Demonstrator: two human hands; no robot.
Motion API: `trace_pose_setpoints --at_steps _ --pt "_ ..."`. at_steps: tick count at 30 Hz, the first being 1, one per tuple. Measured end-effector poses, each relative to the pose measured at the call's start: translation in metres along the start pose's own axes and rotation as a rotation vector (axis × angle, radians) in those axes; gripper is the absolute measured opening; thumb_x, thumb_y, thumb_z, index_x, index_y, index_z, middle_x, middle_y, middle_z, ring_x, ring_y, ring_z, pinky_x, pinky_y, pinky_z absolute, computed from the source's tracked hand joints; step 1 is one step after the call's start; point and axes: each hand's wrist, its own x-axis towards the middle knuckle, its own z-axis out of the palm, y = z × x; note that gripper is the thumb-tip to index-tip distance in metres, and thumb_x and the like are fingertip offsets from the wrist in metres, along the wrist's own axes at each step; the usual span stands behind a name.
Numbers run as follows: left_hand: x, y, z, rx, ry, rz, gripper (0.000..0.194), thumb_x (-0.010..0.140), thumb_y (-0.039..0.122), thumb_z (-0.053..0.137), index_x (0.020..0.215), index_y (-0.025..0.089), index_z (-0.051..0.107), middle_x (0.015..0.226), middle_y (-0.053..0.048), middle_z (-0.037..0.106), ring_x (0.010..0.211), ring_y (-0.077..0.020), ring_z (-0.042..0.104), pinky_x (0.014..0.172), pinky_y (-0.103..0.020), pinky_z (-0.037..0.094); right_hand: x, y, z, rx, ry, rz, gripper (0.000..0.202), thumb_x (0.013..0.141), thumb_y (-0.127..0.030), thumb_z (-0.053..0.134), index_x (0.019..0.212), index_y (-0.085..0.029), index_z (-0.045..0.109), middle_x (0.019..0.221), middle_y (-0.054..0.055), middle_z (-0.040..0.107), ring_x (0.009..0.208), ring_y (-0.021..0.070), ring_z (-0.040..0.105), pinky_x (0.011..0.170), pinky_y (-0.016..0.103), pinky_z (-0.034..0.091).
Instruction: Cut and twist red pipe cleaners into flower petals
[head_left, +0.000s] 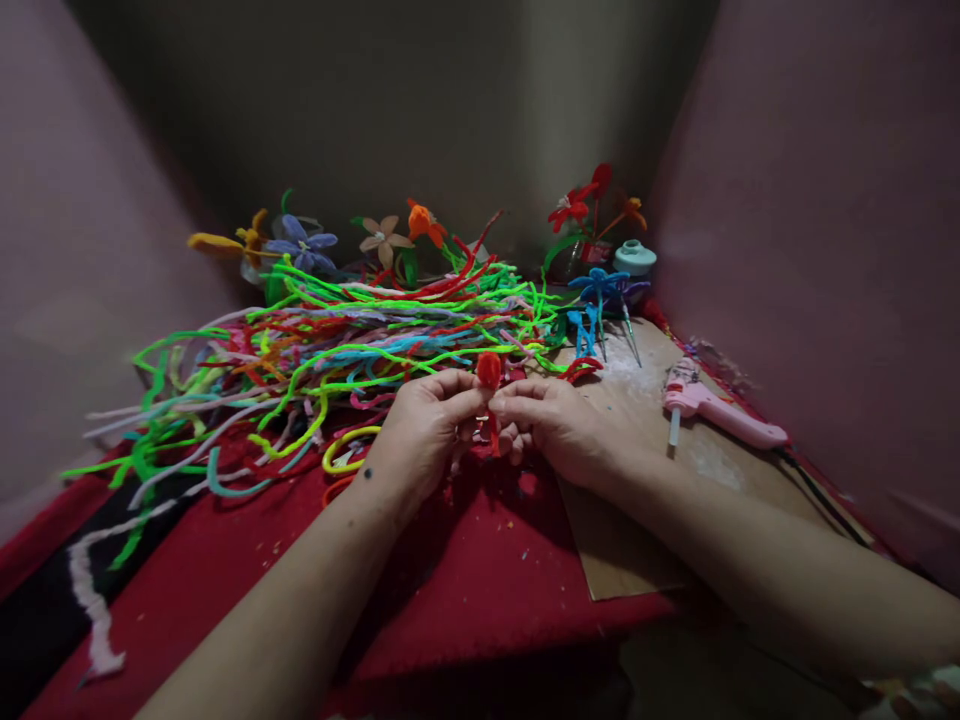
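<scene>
Between my two hands is a red pipe cleaner (489,370), bent into a small loop at its top, with its ends hanging below my fingers. My left hand (435,415) pinches it from the left with thumb and forefinger. From the other side, my right hand (551,420) grips it just under the loop, fingers curled. Both hands hover over the red cloth, close to the near edge of a large heap of coloured pipe cleaners (390,335). My fingers hide part of the held piece.
A pink glue gun (724,410) lies on a cardboard sheet (630,540) to the right, its cord trailing off. Finished pipe-cleaner flowers, such as a blue one (602,285) and an orange one (426,222), stand behind the heap. Red cloth (450,600) covers the table; walls rise on both sides.
</scene>
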Motion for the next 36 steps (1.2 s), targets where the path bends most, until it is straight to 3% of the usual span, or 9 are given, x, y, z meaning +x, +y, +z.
trace_pose_setpoints --at_steps 4,9,19,23,27,31,36 --pt "0.0001 0.0019 0.002 -0.036 0.005 -0.021 0.011 0.069 0.023 0.068 0.074 0.016 0.062 0.046 0.006 0.05 0.034 -0.0042 0.041 0.039 -0.018 0.039 0.0005 0.0022 -0.0008 -0.012 0.008 0.013 0.017 0.066 -0.023 0.067 0.065 -0.014 0.053 0.05 -0.004 0.054 0.036 0.0057 0.045 0.035 0.019 0.031" --pt "-0.0004 0.006 0.0007 -0.12 -0.032 -0.071 0.022 0.06 0.016 0.073 0.081 0.014 0.065 0.064 0.0 0.063 0.046 -0.0094 0.057 0.048 -0.022 0.05 0.0013 0.0024 -0.0014 -0.002 0.002 0.014 0.016 0.065 -0.022 0.067 0.061 -0.014 0.053 0.045 -0.004 0.053 0.034 0.0052 0.042 0.034 0.019 0.03" --pt "-0.0009 0.0059 0.0001 -0.125 -0.09 -0.089 0.015 0.063 0.017 0.073 0.075 0.012 0.066 0.06 0.0 0.063 0.047 -0.0086 0.058 0.043 -0.016 0.043 0.0011 0.0018 -0.0012 0.018 0.006 0.007 0.014 0.065 -0.019 0.066 0.06 -0.013 0.054 0.045 -0.004 0.055 0.032 0.0043 0.042 0.033 0.018 0.029" --pt "0.0005 0.0033 0.0008 -0.092 -0.044 -0.077 0.011 0.065 0.017 0.071 0.072 0.012 0.064 0.06 -0.001 0.064 0.045 -0.0085 0.057 0.044 -0.017 0.044 0.0012 0.0021 -0.0016 0.051 -0.04 0.027 0.014 0.068 -0.02 0.066 0.061 -0.012 0.056 0.047 -0.003 0.056 0.034 0.0046 0.044 0.033 0.018 0.031" --pt "0.002 0.0018 -0.0015 0.007 -0.006 -0.032 0.015 0.068 0.027 0.069 0.072 0.015 0.062 0.047 0.002 0.056 0.036 -0.0101 0.05 0.036 -0.019 0.036 0.0006 0.0011 -0.0015 0.001 -0.14 0.126 0.014 0.073 -0.022 0.064 0.07 -0.01 0.062 0.055 0.001 0.062 0.038 0.0052 0.05 0.034 0.015 0.033" --pt "0.0027 0.0061 -0.0012 0.139 0.125 0.043 0.02 0.064 0.03 0.071 0.071 0.014 0.06 0.046 0.006 0.052 0.036 -0.0069 0.044 0.037 -0.018 0.033 0.0016 0.0036 -0.0019 -0.015 -0.176 0.189 0.018 0.074 -0.027 0.066 0.073 -0.01 0.061 0.056 0.002 0.064 0.037 0.0072 0.053 0.032 0.015 0.037" --pt "0.0044 0.0094 0.0009 0.204 0.081 0.119 0.029 0.066 0.039 0.069 0.075 0.015 0.057 0.056 0.004 0.057 0.046 -0.0078 0.049 0.046 -0.019 0.039 0.0057 0.006 0.0011 0.079 -0.163 0.148 0.015 0.073 -0.023 0.065 0.069 -0.01 0.058 0.052 0.003 0.064 0.036 0.0097 0.053 0.03 0.017 0.037"
